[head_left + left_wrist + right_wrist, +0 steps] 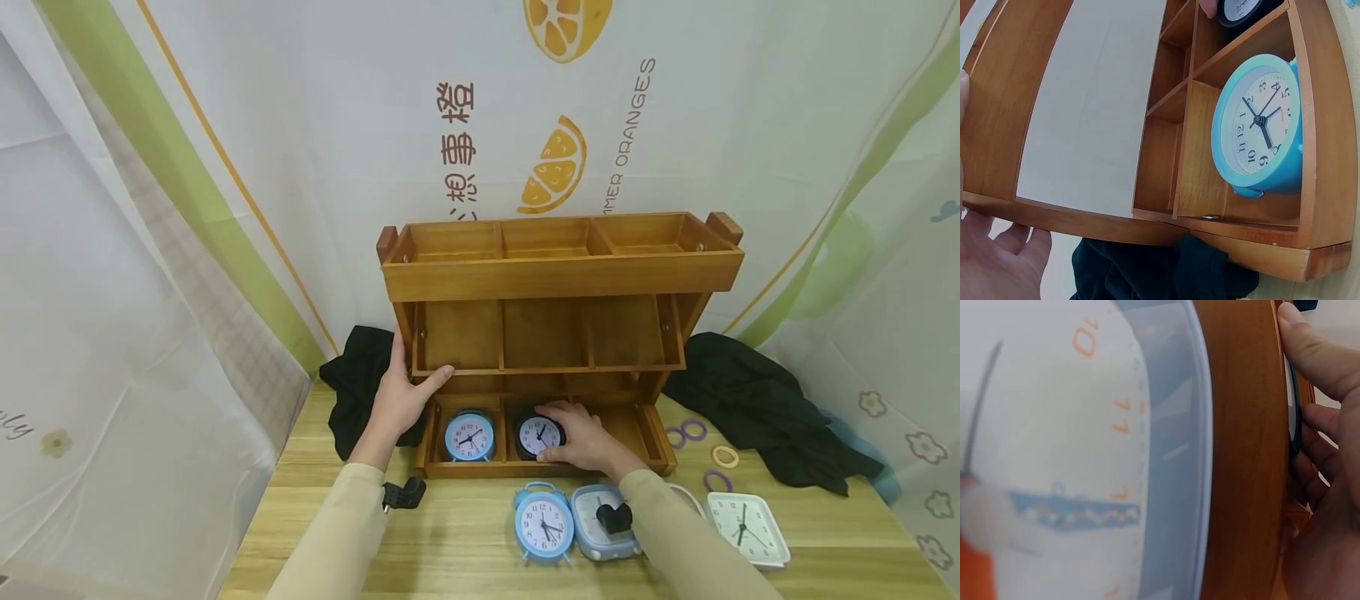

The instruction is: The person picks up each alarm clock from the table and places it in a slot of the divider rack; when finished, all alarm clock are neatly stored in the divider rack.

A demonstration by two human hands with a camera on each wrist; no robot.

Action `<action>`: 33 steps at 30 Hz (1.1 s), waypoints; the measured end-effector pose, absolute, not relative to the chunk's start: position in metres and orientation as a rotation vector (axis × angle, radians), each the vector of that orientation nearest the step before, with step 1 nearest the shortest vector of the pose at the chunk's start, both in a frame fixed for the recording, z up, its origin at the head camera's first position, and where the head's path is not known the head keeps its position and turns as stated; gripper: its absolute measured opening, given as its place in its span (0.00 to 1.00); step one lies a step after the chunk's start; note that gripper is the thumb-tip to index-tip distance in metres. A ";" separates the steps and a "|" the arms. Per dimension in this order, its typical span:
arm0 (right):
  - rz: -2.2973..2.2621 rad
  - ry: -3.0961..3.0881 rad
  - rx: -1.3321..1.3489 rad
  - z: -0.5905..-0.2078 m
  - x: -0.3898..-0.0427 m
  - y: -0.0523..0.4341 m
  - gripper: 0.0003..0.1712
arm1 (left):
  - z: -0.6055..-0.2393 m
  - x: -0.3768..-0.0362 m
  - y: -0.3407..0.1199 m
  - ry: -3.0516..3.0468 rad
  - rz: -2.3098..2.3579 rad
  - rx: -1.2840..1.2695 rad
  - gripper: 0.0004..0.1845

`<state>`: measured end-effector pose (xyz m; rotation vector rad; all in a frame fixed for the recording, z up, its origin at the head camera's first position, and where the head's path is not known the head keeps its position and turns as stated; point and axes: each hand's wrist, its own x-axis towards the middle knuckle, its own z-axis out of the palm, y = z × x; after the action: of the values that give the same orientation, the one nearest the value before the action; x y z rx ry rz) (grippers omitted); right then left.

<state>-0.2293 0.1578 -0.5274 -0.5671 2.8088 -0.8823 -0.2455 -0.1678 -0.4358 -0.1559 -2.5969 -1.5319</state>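
A three-tier wooden storage rack (pixel 562 282) with divided compartments stands at the back of the table. My left hand (pixel 397 406) grips its left side, thumb in front and fingers behind the side board. In the bottom tier's middle compartment is a round black alarm clock (pixel 540 436), dial facing up and forward. The fingers and thumb of my right hand (pixel 587 437) hold that clock at its right edge. A round blue alarm clock (pixel 469 438) occupies the compartment to its left; the left wrist view shows the same blue clock (pixel 1257 125) close up.
In front of the rack lie a blue twin-bell clock (pixel 543 525), a blue-grey square clock (pixel 597 542) partly under my right wrist, and a white square clock (pixel 747 529). Purple rings (pixel 694 429) and a yellow ring (pixel 725 457) lie right. Black cloths (pixel 757 417) flank the rack.
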 end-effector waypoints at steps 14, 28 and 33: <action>-0.884 2.923 -0.575 -0.526 -0.217 0.163 0.49 | -0.435 -0.245 -0.167 -2.601 -1.539 -0.156 0.61; -0.961 2.963 -0.523 -0.508 -0.165 0.161 0.45 | -0.436 -0.244 -0.168 -2.624 -1.525 -0.148 0.62; -0.969 2.982 -0.526 -0.508 -0.151 0.161 0.45 | -0.436 -0.245 -0.167 -2.609 -1.531 -0.152 0.63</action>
<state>-0.1507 0.1606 -0.5079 -0.5262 2.9822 -0.9693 -0.2449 -0.1674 -0.4357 -0.1516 -2.6089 -1.5311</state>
